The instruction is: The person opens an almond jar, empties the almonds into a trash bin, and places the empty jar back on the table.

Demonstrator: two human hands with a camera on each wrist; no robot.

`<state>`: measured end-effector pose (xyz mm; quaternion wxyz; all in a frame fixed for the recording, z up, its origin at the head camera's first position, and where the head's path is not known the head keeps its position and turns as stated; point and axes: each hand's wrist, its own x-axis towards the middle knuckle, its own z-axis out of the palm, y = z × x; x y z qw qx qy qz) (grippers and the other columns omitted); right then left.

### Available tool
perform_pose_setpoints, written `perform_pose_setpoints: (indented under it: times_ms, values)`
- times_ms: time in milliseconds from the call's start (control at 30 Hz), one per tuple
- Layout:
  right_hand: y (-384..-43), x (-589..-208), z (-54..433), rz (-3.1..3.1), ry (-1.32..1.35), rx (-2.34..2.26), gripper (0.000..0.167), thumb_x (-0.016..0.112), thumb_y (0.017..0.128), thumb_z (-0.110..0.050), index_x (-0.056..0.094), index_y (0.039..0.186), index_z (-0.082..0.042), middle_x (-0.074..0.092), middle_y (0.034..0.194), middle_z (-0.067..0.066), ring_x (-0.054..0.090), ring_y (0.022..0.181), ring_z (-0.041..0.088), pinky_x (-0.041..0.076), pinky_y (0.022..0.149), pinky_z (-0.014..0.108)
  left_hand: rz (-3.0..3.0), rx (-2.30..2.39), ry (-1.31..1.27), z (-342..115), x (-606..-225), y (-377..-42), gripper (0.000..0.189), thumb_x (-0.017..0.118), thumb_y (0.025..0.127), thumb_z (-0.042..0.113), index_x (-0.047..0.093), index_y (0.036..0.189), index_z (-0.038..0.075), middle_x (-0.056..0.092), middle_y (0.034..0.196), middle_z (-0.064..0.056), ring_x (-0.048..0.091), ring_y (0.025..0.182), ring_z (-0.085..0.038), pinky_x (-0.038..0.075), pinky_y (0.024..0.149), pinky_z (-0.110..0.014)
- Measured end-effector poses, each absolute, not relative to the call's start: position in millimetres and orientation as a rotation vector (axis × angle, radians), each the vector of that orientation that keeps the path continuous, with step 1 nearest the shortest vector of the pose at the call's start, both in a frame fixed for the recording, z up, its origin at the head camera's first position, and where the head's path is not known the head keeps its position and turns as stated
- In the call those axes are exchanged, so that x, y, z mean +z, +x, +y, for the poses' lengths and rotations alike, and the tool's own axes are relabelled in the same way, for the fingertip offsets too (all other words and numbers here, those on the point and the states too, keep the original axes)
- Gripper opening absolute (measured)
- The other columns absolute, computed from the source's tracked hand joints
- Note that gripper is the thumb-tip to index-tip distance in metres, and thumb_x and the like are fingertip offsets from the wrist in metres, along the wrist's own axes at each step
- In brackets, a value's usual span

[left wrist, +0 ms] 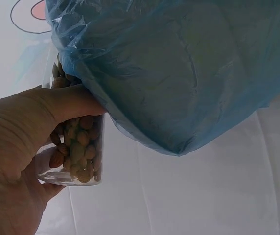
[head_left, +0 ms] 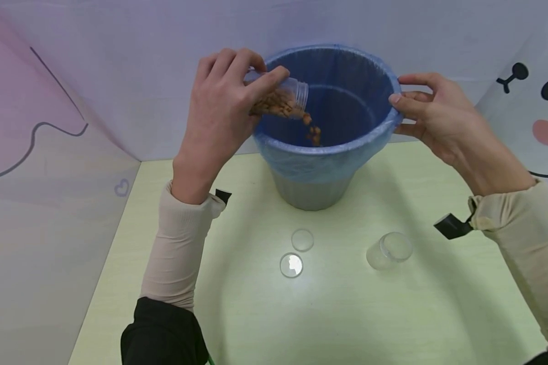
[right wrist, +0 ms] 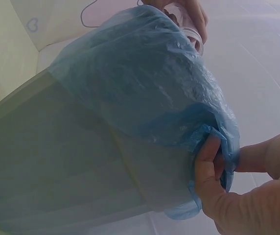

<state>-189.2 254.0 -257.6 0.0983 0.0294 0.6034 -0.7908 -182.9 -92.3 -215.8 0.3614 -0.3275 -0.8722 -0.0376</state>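
My left hand [head_left: 224, 99] grips a clear plastic jar [head_left: 302, 95], tilted with its mouth over the inside of a waste bin [head_left: 310, 192]. Small brown nut-like pieces [left wrist: 79, 147] fill part of the jar, and several are dropping from its mouth into the bin. A blue plastic bag [head_left: 319, 165] lines the bin and folds down over its rim. On the opposite side, my right hand [head_left: 443, 114] pinches the rim and the bag, thumb above and fingers around the outer side. The bin's bottom is hidden in the head view.
Two round clear lids [head_left: 303, 240] lie flat on the pale table [head_left: 338, 314] in front of the bin. A second clear jar [head_left: 379, 256] stands to their right. Behind the bin hangs a light printed backdrop [head_left: 164, 40].
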Motion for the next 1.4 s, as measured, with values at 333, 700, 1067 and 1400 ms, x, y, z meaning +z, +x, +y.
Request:
perform_pose_setpoints:
  times_ms: [333,700,1067,1400]
  values:
    - [-190.3,-258.2,254.0,1.791,0.090,-2.333,0.069,0.075,0.094,-0.008,0.036,0.151,-0.013,0.070,0.106,0.005,0.072,0.082,0.016,0.063,0.068,0.032,-2.253,-0.106,-0.840,-91.6,-215.1,-183.2,0.057,0.074,0.087,-0.006,0.071,0.132,0.029,0.067,0.121,-0.008,0.059,0.117,-0.033,0.043,0.107,-0.051]
    - [-191.3,-258.1,254.8,1.794,0.096,-2.330,0.068,0.075,0.094,-0.008,0.037,0.151,-0.013,0.068,0.106,0.005,0.071,0.082,0.015,0.062,0.068,0.032,-2.232,-0.090,-0.843,-90.5,-215.1,-183.4,0.056,0.057,0.092,-0.010,0.073,0.130,0.028,0.067,0.120,-0.008,0.059,0.118,-0.032,0.043,0.107,-0.050]
    - [-191.4,-257.9,254.6,1.782,0.104,-2.338,0.068,0.075,0.094,-0.007,0.038,0.150,-0.013,0.069,0.105,0.005,0.072,0.082,0.016,0.063,0.068,0.032,-2.205,-0.057,-0.870,-89.6,-215.9,-185.1,0.055,0.052,0.094,-0.009,0.072,0.130,0.027,0.067,0.120,-0.009,0.058,0.117,-0.033,0.043,0.107,-0.050]
    - [-192.4,-257.5,254.4,1.792,0.104,-2.336,0.068,0.076,0.093,-0.008,0.037,0.150,-0.014,0.069,0.107,0.005,0.072,0.082,0.016,0.063,0.068,0.031,-2.163,-0.043,-0.877,-89.6,-216.6,-187.6,0.052,0.048,0.098,-0.007,0.073,0.128,0.026,0.068,0.118,-0.009,0.059,0.115,-0.033,0.044,0.105,-0.049]
